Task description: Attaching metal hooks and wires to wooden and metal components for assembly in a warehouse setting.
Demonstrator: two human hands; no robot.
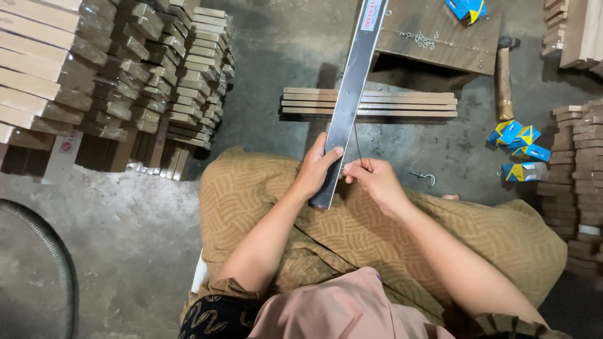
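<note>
The ruler (352, 94), a long steel strip, runs from the lap up across the slats (389, 103) to the near edge of the board (440, 37). Its lower end rests on the skirt (352, 232) and its upper end leaves the picture at the top. It crosses the slats towards their left end.

The left hand (316, 169) is closed around the ruler's lower end, thumb on the face. The right hand (375, 179) sits just beside the ruler's right edge, fingers pinched on a thin wire (358, 143) that stands up along that edge.

Bare floor (270, 56) lies open left of the ruler, between the slats and the wood stacks (125, 69). To the right, a hook (425, 179) lies on the floor near the right hand. Further right are blue boxes (518, 141) and a hammer (503, 78), with more stacked blocks (581, 169) along the right edge. A grey hose (44, 245) curves at the lower left corner.
</note>
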